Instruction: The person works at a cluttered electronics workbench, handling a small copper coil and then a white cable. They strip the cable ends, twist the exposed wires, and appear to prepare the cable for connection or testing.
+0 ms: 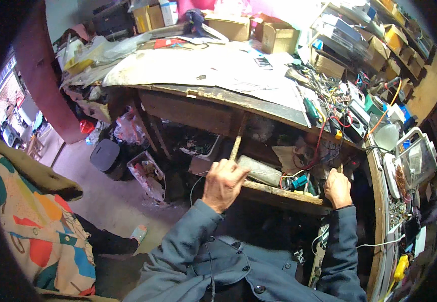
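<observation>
A wooden drawer (284,194) juts out from under the worktable in front of me. Its left front corner is under my left hand (224,184), whose fingers bend over the edge. My right hand (338,189) is closed around the right side of the same drawer; its fingertips are partly hidden. Inside lie a long greyish block-shaped object (259,171), a teal cylindrical part (300,181) and loose wires. The deeper part of the drawer is in shadow.
Pliers-like tools and paper lie on the white-covered tabletop (203,68). Tangled wires and devices (339,100) crowd its right end. A dark bin (106,155) and an open box (148,176) stand on the left floor. A person in a colourful patterned garment (42,236) is close at left.
</observation>
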`<state>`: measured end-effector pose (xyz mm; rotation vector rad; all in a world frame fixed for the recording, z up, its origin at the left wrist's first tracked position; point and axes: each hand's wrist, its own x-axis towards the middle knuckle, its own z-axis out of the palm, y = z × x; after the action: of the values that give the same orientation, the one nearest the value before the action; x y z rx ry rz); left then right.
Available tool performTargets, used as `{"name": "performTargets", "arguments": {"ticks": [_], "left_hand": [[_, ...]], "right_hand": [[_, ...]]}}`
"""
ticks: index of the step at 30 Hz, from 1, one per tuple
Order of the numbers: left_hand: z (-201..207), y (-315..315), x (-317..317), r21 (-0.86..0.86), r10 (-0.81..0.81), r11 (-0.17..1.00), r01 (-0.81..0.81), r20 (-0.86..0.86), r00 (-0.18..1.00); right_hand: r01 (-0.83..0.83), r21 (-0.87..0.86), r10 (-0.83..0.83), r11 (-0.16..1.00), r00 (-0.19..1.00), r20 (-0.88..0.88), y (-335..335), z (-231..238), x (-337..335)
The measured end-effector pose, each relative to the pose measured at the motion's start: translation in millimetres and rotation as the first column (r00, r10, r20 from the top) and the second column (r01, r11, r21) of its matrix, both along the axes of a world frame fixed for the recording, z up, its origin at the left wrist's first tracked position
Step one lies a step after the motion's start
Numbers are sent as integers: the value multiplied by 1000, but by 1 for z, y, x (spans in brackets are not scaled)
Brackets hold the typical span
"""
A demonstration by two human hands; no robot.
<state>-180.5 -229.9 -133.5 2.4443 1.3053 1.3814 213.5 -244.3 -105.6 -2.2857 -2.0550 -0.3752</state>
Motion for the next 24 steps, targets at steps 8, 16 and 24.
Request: {"name": "performTargets", "arguments": {"ticks": [8, 16, 24], "left_hand": [[7, 3, -39, -230, -73, 964, 133, 252, 965], [0, 8, -63, -360, -41, 921, 148, 288, 957], [4, 2, -67, -303, -19, 951, 60, 138, 990]], "right_hand": [[-257, -364, 89, 895, 904, -419, -20, 45, 33], [-508, -321, -87, 799, 430, -899, -35, 67, -5], [-565, -50, -20, 824, 60, -998, -20, 47, -66]]}}
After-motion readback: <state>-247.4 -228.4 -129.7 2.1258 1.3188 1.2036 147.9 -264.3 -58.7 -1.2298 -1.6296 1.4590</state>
